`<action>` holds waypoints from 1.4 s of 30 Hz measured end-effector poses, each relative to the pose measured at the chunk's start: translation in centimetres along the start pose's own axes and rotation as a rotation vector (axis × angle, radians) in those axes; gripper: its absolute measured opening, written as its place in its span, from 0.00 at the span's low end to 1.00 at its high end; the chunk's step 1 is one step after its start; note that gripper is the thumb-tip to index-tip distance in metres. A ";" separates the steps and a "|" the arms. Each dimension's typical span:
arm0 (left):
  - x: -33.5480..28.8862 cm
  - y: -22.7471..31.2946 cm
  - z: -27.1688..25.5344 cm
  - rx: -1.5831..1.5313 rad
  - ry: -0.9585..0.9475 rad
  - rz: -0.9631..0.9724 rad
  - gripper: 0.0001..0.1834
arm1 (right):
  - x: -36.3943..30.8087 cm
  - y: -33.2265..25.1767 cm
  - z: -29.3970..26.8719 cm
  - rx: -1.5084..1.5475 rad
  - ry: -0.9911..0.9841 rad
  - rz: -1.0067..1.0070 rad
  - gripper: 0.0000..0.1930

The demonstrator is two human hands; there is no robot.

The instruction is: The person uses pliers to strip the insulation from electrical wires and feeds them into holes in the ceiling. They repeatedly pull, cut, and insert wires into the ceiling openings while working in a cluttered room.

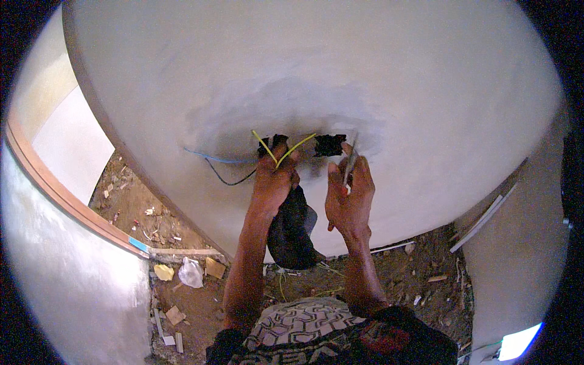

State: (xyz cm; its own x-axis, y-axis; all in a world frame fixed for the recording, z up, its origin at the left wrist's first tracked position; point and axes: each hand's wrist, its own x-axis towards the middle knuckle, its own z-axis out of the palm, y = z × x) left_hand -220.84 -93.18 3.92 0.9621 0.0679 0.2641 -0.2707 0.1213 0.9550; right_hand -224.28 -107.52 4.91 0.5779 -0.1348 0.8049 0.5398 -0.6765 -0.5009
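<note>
My left hand (274, 179) is closed on a yellow wire (296, 149) just in front of the wall's left hole (264, 146). Two yellow ends spread upward from the fingers in a V. Beneath this hand hangs a limp black thing (292, 234), perhaps cloth or a bag; how it is held is hidden. To the left a blue wire (213, 156) and a black wire (228, 181) stick out. Below the right hole (330, 145), my right hand (351, 191) grips a slim grey metal tool (351, 161), pointing up, with a spot of orange-red at its lower end. Its exact kind is unclear.
Around the holes the plastered wall (426, 152) has a greyish patch. Dirt floor (201, 310) lies below, strewn with wood scraps and a crumpled whitish plastic bag (191, 272). On the left is a doorway with a wooden sill (79, 201); a bright panel (520, 342) glows at lower right.
</note>
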 end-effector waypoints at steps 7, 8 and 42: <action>0.4 -0.2 -0.3 0.032 -0.091 -0.027 0.05 | -0.9 1.9 -1.6 0.119 0.029 -0.008 0.08; 0.5 -0.1 -0.3 0.034 -0.096 -0.030 0.05 | -0.5 2.1 -1.4 0.062 0.037 -0.056 0.07; -3.8 -4.4 -0.3 0.616 0.300 0.557 0.24 | 0.5 1.0 5.3 -0.232 0.116 -0.036 0.14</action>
State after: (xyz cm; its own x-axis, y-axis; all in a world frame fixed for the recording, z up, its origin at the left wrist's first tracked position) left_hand -223.34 -93.73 -1.37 0.6232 0.2254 0.7489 -0.5487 -0.5563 0.6240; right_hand -220.23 -104.47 3.09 0.4797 -0.1802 0.8587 0.3961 -0.8288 -0.3952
